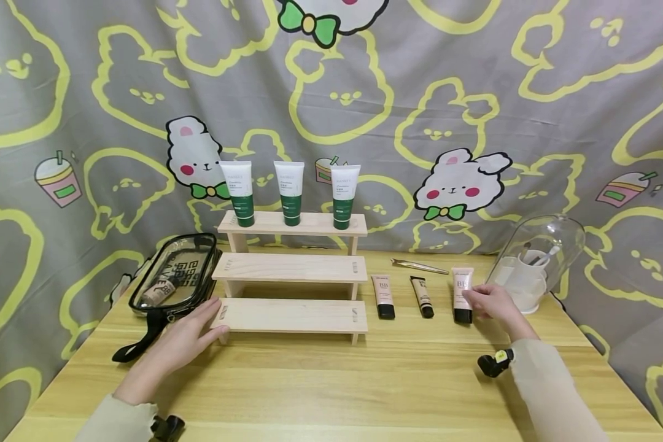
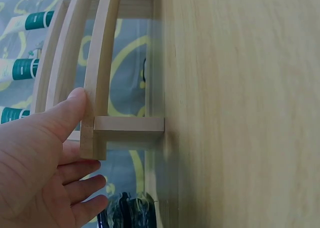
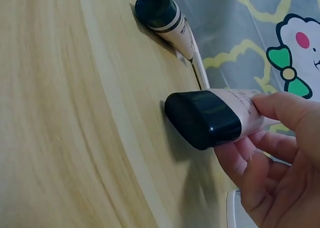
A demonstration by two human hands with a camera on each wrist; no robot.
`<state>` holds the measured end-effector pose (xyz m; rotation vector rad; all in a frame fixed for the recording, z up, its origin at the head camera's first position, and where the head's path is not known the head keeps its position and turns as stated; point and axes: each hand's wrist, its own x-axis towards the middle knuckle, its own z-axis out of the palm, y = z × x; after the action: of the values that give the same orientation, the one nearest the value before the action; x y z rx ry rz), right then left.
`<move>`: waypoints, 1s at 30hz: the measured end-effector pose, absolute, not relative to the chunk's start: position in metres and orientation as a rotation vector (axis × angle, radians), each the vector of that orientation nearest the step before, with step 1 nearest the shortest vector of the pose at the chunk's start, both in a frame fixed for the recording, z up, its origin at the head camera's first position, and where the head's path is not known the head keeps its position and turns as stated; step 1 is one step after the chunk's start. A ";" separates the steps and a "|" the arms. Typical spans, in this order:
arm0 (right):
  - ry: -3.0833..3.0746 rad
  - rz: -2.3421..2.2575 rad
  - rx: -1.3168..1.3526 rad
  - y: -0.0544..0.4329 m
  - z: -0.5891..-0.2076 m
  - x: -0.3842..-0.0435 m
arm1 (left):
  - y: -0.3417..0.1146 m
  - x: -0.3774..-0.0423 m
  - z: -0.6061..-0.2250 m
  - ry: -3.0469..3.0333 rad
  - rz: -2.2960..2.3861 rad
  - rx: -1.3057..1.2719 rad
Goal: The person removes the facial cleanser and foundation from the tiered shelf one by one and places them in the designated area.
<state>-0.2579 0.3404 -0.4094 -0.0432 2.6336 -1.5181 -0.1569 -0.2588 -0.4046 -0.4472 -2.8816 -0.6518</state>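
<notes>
Tube (image 1: 462, 296) in right hand (image 1: 496, 305), perhaps aloft

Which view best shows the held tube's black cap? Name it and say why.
The right wrist view: the black cap is large, close and unobstructed there. The head view shows it small, from farther off; the left wrist view, not at all.

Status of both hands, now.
Left hand: closed on the left end of the wooden rack's lowest step.
Right hand: closed, holding a pink BB tube.
</notes>
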 end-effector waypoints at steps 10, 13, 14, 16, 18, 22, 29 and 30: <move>2.673 -1.403 0.011 0.338 -0.415 -0.268 | -0.259 -0.158 -0.405 -2.883 -0.657 -0.441; 2.726 -1.327 0.033 0.338 -0.417 -0.271 | -0.258 -0.158 -0.405 -2.878 -0.652 -0.445; 2.737 -1.310 0.046 0.338 -0.417 -0.271 | -0.258 -0.158 -0.405 -2.878 -0.652 -0.446; 2.753 -1.273 0.061 0.338 -0.418 -0.272 | -0.258 -0.158 -0.405 -2.878 -0.651 -0.449; 2.756 -1.252 0.075 0.339 -0.418 -0.273 | -0.258 -0.158 -0.405 -2.880 -0.653 -0.449; 2.747 -1.231 0.107 0.339 -0.417 -0.274 | -0.259 -0.159 -0.405 -2.886 -0.649 -0.451; 2.759 -1.201 0.129 0.340 -0.412 -0.271 | -0.260 -0.160 -0.408 -2.890 -0.641 -0.442; 2.761 -1.195 0.124 0.340 -0.412 -0.271 | -0.261 -0.160 -0.408 -2.891 -0.641 -0.439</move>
<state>-0.2709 0.3401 -0.4117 0.1237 2.7614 -1.1949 -0.1600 -0.2606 -0.4081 -0.4392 -2.8913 -0.6412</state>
